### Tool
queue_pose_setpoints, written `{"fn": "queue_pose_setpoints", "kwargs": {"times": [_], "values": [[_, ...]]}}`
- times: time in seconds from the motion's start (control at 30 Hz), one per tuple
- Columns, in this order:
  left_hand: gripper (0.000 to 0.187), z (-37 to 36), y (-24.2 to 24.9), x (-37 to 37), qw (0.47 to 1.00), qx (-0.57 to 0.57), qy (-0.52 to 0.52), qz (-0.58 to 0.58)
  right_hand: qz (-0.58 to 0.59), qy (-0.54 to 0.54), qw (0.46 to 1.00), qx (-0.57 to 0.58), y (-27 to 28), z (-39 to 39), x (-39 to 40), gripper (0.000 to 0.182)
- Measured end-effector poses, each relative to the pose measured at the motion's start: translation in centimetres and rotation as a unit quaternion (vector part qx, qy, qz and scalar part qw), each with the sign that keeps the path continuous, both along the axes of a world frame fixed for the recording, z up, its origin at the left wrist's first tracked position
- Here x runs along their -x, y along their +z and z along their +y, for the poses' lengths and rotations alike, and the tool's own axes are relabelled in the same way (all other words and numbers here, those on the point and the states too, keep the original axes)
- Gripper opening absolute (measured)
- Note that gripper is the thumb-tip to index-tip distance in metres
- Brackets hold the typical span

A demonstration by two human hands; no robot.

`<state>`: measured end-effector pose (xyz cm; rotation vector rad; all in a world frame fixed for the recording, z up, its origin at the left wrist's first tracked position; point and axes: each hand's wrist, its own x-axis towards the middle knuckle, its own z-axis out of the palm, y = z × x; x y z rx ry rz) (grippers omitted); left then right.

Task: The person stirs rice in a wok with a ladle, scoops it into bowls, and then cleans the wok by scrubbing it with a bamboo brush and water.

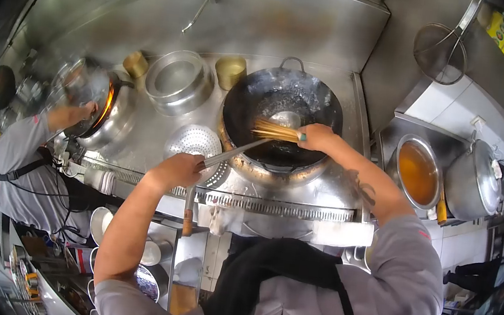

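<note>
In front of me a black wok [249, 98] sits on the burner, with wet, bubbly liquid inside. My right hand [316, 137] is closed around a bamboo wok brush [275, 130], whose bristles point left over the wok. Gripped in my left hand [177, 169] is the long metal handle of a ladle [235, 153]. The handle slants up into the wok and passes by the brush; a round metal bowl shows just above the bristles. Below and beside my left hand lies a perforated skimmer [192, 140] with a wooden-ended handle.
A steel pot [176, 82] and a brass-coloured container [230, 72] stand behind. On the left another person [33, 164] works at a wok with flame. To the right are a bowl of brown liquid [418, 170], a lidded pot [476, 183] and a hanging strainer [441, 53].
</note>
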<state>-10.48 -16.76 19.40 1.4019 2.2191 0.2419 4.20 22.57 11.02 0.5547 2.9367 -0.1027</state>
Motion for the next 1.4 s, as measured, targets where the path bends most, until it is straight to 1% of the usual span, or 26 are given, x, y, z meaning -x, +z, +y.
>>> {"fn": "queue_pose_setpoints", "kwargs": {"times": [0.03, 0.17, 0.23, 0.27, 0.3, 0.4, 0.43, 0.5, 0.57, 0.6, 0.7, 0.73, 0.77, 0.8, 0.83, 0.87, 0.9, 0.97, 1.0, 1.07, 1.1, 1.17, 1.23, 1.3, 1.33, 1.4], "values": [[0.027, -0.1, 0.0, 0.0, 1.0, -0.004, 0.001, 0.0, -0.021, 0.037, 0.998, 0.049, 0.7, 0.0, -0.6, 0.031], [0.026, 0.5, 0.7, -0.3, 0.999, -0.011, 0.018, -0.034, -0.008, -0.061, 0.997, -0.036, -0.2, 0.3, 0.4, 0.034], [0.026, 0.8, 1.8, -0.3, 1.0, 0.007, 0.015, -0.025, -0.026, 0.044, 0.998, 0.044, 0.7, -0.9, -1.2, 0.033], [0.026, 1.1, 2.3, -0.3, 1.0, 0.022, 0.015, -0.016, -0.024, 0.016, 0.997, 0.069, 2.1, -0.7, -1.6, 0.032], [0.026, 1.5, 2.5, -0.3, 1.0, 0.02, 0.012, -0.015, -0.042, 0.014, 0.999, -0.002, 3.1, -0.1, -1.5, 0.028], [0.026, 2.4, 3.1, -0.8, 0.999, 0.011, -0.017, 0.038, -0.01, -0.018, 0.997, -0.076, 2.1, -0.1, -0.6, 0.027], [0.026, 2.9, 3.6, -0.9, 0.998, 0.024, -0.016, 0.046, 0.049, 0.046, 0.988, -0.14, 1.2, -1.4, -1.1, 0.027], [0.026, 3.3, 4.3, -0.8, 0.998, 0.039, -0.02, 0.055, -0.062, 0.07, 0.995, -0.04, 1.7, -2.1, -1.6, 0.029], [0.027, 3.4, 5.0, -0.5, 0.997, 0.05, -0.027, 0.052, 0.023, 0.022, 0.994, -0.101, 0.0, 0.1, -1.8, 0.032], [0.027, 3.6, 5.5, -0.8, 0.997, 0.051, -0.028, 0.053, 0.046, -0.019, 0.995, -0.09, 0.0, 0.5, -1.5, 0.028], [0.027, 4.1, 5.9, -1.1, 0.993, 0.111, 0.037, 0.011, 0.059, -0.024, 0.993, -0.1, -1.7, -1.5, -1.0, 0.03], [0.027, 3.7, 4.4, -0.5, 0.996, 0.073, -0.007, 0.055, 0.017, 0.04, 0.998, -0.049, -1.1, -2.2, -1.5, 0.031], [0.027, 3.0, 3.0, -0.1, 0.993, 0.035, -0.051, 0.098, 0.023, 0.029, 0.997, 0.067, -0.4, -2.3, -2.1, 0.034], [0.027, 2.5, 3.0, -0.9, 0.993, 0.037, -0.053, 0.098, -0.004, 0.005, 0.995, 0.104, 0.7, -1.5, -2.5, 0.033], [0.023, 2.0, 3.1, -2.1, 0.985, 0.028, -0.038, 0.168, -0.033, -0.018, 0.99, 0.139, 1.7, 0.1, -2.5, 0.031], [0.022, 1.7, 3.1, -3.1, 0.971, 0.019, -0.02, 0.238, -0.057, -0.046, 0.996, 0.045, 2.0, 1.2, -1.9, 0.03], [0.022, 1.3, 2.8, -3.9, 0.971, 0.021, -0.02, 0.237, -0.03, -0.054, 0.997, 0.038, 2.7, 1.7, -1.8, 0.03], [0.028, 1.2, 2.3, -4.9, 0.935, 0.045, -0.037, 0.351, -0.013, -0.058, 0.998, -0.002, 2.7, 0.3, -1.6, 0.034], [0.028, 1.1, 2.0, -4.9, 0.935, 0.046, -0.037, 0.35, -0.013, -0.058, 0.998, -0.002, 2.4, 0.5, -1.5, 0.034], [0.034, 0.7, 1.1, -5.0, 0.923, 0.028, -0.036, 0.381, -0.082, -0.069, 0.975, 0.194, 1.5, 0.6, -1.5, 0.034], [0.034, 0.6, 0.8, -4.9, 0.923, 0.027, -0.034, 0.383, -0.081, -0.068, 0.976, 0.192, 1.5, 1.1, -1.4, 0.034], [0.035, 0.2, 0.3, -5.2, 0.916, 0.031, -0.029, 0.398, -0.009, -0.047, 0.997, 0.057, 1.3, 1.9, -1.6, 0.039], [0.036, 0.6, 0.4, -5.0, 0.909, 0.032, -0.036, 0.413, -0.036, -0.071, 0.995, 0.06, 3.8, -0.1, -1.4, 0.044], [0.037, 0.6, 0.7, -5.1, 0.903, 0.037, -0.054, 0.425, -0.087, -0.086, 0.968, 0.218, 5.4, -1.6, -2.3, 0.045], [0.038, 0.8, 1.2, -4.8, 0.901, 0.044, -0.046, 0.429, -0.093, -0.028, 0.988, 0.117, 3.9, 0.1, -1.7, 0.042], [0.04, 0.9, 1.6, -4.6, 0.9, 0.055, -0.035, 0.432, -0.055, -0.048, 0.997, 0.041, 3.4, 2.4, -1.6, 0.032]]}}
